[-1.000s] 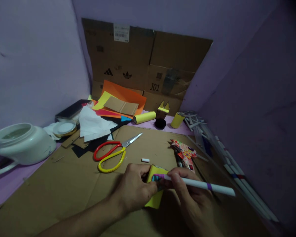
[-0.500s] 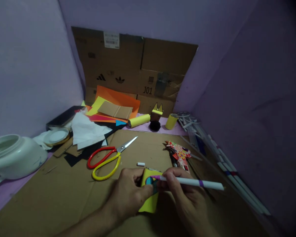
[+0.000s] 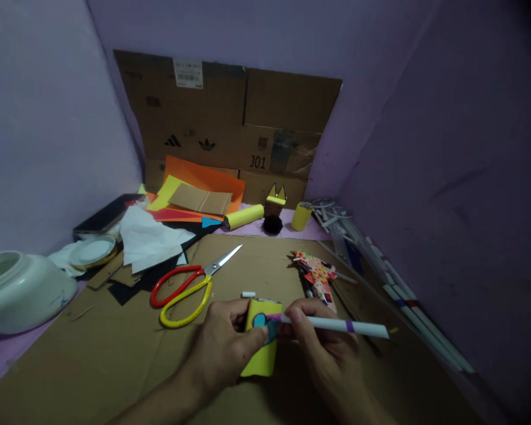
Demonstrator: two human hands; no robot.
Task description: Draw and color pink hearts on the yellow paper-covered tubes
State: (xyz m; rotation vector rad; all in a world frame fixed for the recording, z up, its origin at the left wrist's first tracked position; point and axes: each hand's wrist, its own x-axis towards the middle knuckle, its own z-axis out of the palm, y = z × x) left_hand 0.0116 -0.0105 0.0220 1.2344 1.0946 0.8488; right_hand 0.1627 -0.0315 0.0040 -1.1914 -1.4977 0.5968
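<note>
My left hand [image 3: 223, 348] grips a yellow paper-covered roll [image 3: 261, 354] that bears a blue patch [image 3: 260, 320] near its top. My right hand [image 3: 325, 348] pinches a white marker [image 3: 336, 324] with a purple band, its purple tip touching the blue patch. Both hands hover low over the brown cardboard sheet [image 3: 115, 354]. A small white cap [image 3: 248, 294] lies just beyond the roll. Red and yellow scissors [image 3: 190, 283] lie shut to the left of my hands.
A white ceramic pot [image 3: 17, 289] stands at the left edge. Coloured paper sheets [image 3: 190, 198], a yellow tube [image 3: 244, 216] and a small cardboard figure [image 3: 275, 203] lie at the back. Patterned paper scraps [image 3: 316, 274] and white sticks [image 3: 402, 289] are on the right. Purple walls enclose the area.
The view has shifted right, so everything slid left in the picture. The roll is turned a little, and the blue patch now shows more fully under the marker tip.
</note>
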